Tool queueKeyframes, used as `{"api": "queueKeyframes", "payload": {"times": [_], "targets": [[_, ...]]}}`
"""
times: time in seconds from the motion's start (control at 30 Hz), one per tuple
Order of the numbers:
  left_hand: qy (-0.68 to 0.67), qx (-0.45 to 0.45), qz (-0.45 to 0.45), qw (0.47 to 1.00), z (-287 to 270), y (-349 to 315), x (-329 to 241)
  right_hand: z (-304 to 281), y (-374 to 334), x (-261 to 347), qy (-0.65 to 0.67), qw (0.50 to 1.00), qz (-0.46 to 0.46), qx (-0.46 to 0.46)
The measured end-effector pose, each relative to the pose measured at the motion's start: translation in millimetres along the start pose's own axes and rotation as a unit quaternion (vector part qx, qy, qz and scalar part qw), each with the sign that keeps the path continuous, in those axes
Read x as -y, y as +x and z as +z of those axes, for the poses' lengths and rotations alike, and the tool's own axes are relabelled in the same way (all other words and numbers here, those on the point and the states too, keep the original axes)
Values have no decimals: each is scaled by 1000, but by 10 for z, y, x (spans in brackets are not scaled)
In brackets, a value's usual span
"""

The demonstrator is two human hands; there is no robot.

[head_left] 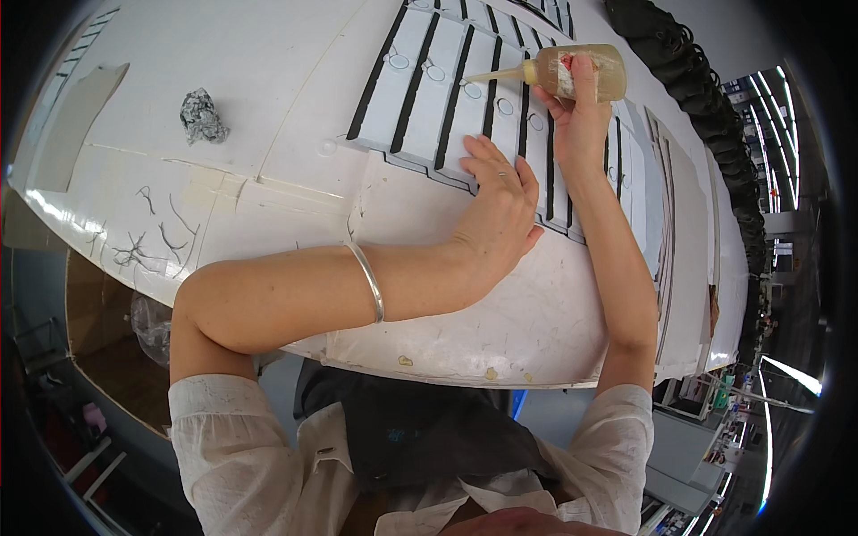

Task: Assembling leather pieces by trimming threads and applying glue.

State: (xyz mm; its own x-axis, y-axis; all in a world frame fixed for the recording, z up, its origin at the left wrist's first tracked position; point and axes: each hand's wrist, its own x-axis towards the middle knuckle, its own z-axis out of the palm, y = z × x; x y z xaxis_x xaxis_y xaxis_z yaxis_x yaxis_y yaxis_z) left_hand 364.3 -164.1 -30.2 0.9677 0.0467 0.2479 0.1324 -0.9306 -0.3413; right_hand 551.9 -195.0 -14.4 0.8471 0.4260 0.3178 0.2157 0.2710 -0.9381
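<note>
Hands at work over a white, scuffed counter whose surface carries dried smears and thin grey scribble-like marks near its left edge. The right hand is clenched around a translucent amber plastic squeeze bottle, held on its side with its long tapered nozzle pointing left; a pale label with red print wraps the bottle's middle. The nozzle tip hangs just above a row of flat, pale grey rectangular strips, laid side by side with dark gaps between them. Several strips bear small looped rings of clear liquid near their upper ends. The left hand lies flat and released, fingers spread, pressing on the lower ends of these strips; the left forearm crosses the counter and wears a plain silver metal bangle. A crumpled ball of grey foil-like material sits well apart to the left. Stacked white sheets lie along the counter's right side.
</note>
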Motion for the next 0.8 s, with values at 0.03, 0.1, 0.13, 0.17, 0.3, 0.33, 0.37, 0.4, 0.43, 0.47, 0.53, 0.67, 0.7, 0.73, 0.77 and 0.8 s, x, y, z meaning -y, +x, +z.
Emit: {"api": "queueKeyframes", "payload": {"times": [0.03,0.1,0.13,0.17,0.3,0.33,0.37,0.4,0.43,0.47,0.53,0.67,0.7,0.73,0.77,0.8], "targets": [[4,3,1,1000,-2,-4,5,28,-25,-6,8,1000,12,5],[6,3,2,1000,-3,-14,16,41,-60,1,18,999,25,10],[7,1,3,1000,-1,-17,18,31,-72,17,15,999,31,15],[7,1,3,1000,0,-18,18,28,-78,22,12,999,38,20],[11,-1,0,1000,-1,-11,1,30,-42,22,14,1000,8,4],[10,-4,0,1000,4,-8,8,32,-52,8,13,1000,23,7],[10,-5,0,1000,2,-4,7,31,-62,3,12,999,38,9],[9,-2,4,1000,-1,0,4,29,-77,21,12,999,37,9],[8,2,7,1000,-3,-4,5,44,-103,53,8,999,49,19],[8,3,6,1000,2,-7,5,56,-124,92,3,998,60,28],[7,-4,2,1000,1,-8,2,48,-149,232,64,993,93,36],[15,5,-3,1000,-8,-12,6,65,-31,663,268,939,155,147],[8,1,-4,1000,0,-10,9,50,5,762,267,940,154,146],[3,-2,-5,1000,1,-9,8,32,41,849,336,911,137,194],[3,-3,-5,1000,-2,-9,6,19,65,891,403,875,119,241],[4,2,-2,1000,-4,-10,5,11,86,886,402,875,119,241]]}}
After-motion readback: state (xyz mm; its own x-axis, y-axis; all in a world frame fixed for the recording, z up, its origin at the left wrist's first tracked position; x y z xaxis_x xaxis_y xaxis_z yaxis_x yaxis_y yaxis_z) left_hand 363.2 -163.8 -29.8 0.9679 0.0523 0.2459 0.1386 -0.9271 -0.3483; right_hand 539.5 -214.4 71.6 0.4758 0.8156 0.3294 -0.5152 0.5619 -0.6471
